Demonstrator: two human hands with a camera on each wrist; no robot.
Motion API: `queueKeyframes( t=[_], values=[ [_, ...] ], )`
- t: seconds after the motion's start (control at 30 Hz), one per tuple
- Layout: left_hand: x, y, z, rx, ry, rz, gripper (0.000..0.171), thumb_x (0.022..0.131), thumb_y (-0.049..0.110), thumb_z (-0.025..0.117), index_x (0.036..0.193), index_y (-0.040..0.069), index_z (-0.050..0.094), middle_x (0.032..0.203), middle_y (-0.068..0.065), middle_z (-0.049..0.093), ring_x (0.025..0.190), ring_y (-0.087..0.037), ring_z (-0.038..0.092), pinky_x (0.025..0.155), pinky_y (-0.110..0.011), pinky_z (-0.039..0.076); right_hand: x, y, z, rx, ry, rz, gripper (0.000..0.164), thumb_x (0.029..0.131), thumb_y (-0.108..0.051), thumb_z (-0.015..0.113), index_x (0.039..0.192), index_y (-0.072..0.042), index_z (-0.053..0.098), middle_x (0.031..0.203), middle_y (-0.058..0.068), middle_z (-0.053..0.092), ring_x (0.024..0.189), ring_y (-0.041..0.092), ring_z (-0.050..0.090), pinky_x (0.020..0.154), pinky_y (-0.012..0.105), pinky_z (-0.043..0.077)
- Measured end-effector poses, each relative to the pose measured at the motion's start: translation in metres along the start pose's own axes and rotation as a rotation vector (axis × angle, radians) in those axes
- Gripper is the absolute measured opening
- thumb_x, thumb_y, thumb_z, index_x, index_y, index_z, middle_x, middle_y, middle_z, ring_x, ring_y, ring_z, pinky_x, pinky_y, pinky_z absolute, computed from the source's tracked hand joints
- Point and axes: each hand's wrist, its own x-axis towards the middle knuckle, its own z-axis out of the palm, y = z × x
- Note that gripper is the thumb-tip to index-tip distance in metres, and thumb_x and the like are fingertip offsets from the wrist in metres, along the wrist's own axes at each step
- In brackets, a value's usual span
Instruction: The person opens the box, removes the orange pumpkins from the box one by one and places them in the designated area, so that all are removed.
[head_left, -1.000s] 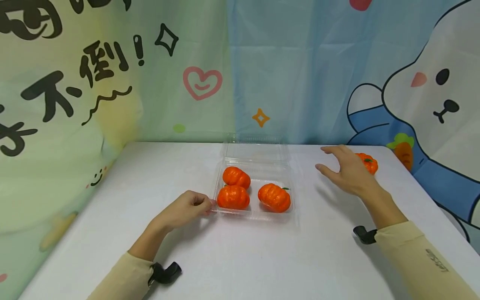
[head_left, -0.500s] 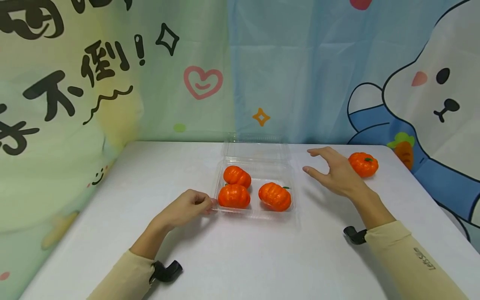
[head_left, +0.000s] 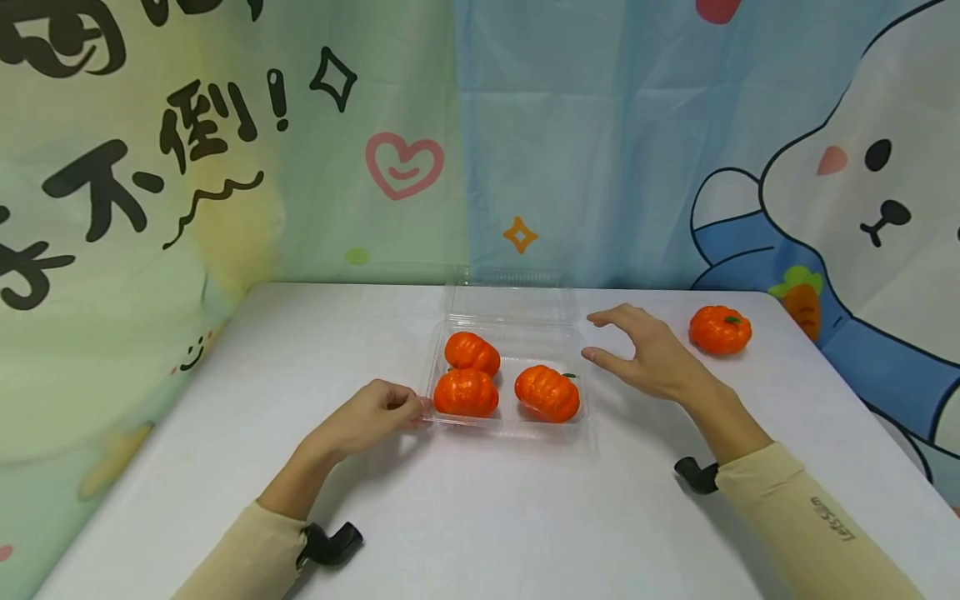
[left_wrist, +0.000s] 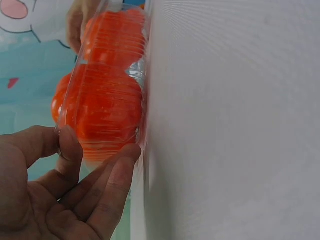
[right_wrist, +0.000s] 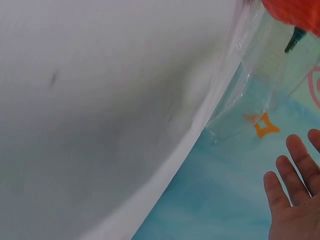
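A clear plastic clamshell box (head_left: 517, 432) lies with its lid (head_left: 510, 304) folded back. Three small orange pumpkins sit in it: a back left pumpkin (head_left: 472, 352), a front left pumpkin (head_left: 466, 393) and a right pumpkin (head_left: 547, 393) with a green stem. My left hand (head_left: 382, 415) pinches the box's rim at the front left corner; the left wrist view shows thumb and finger on that edge (left_wrist: 70, 100). My right hand (head_left: 647, 350) is just right of the box, fingers spread and relaxed, holding nothing. In the right wrist view its fingers (right_wrist: 292, 177) are straight.
A fourth item, another orange pumpkin (head_left: 720, 330), stands on the white table (head_left: 495, 517) at the back right, behind my right hand. A printed curtain (head_left: 585, 150) hangs along the table's back edge.
My right hand has moved left, away from the pumpkin at the back right and up to the box, uncovering that pumpkin. The left hand keeps its pinch on the rim.
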Motion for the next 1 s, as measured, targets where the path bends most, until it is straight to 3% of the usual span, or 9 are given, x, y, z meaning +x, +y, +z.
queueKeyframes(
  t=[0.37, 0.77, 1.0],
  values=[
    [-0.001, 0.0, 0.0, -0.023, -0.01, 0.019, 0.03, 0.101, 0.017, 0.053, 0.089, -0.002, 0.073, 0.109, -0.014, 0.076, 0.101, -0.024, 0.072, 0.091, -0.033, 0.055, 0.003, -0.012, 0.008, 0.037, -0.055, -0.046, 0.054, 0.09, -0.036, 0.078, 0.135, -0.008, 0.063, 0.136, 0.012, 0.062, 0.13, 0.035, 0.052, 0.105, 0.063, 0.044],
    [0.004, 0.004, 0.002, -0.012, 0.012, 0.03, 0.029, 0.099, 0.016, 0.054, 0.086, -0.002, 0.072, 0.106, -0.013, 0.077, 0.096, -0.021, 0.07, 0.085, -0.03, 0.053, 0.003, -0.019, 0.007, 0.038, -0.116, -0.06, 0.055, 0.088, -0.04, 0.078, 0.135, -0.013, 0.064, 0.144, 0.014, 0.057, 0.136, 0.037, 0.047, 0.106, 0.066, 0.042],
    [0.0, 0.002, 0.001, 0.016, 0.008, -0.001, 0.03, 0.099, 0.016, 0.052, 0.086, 0.001, 0.073, 0.102, -0.009, 0.076, 0.092, -0.018, 0.066, 0.08, -0.029, 0.05, 0.003, -0.027, 0.013, 0.071, -0.178, -0.043, 0.06, 0.089, -0.046, 0.076, 0.139, -0.016, 0.062, 0.151, 0.014, 0.052, 0.142, 0.038, 0.042, 0.109, 0.067, 0.039]
  ],
)
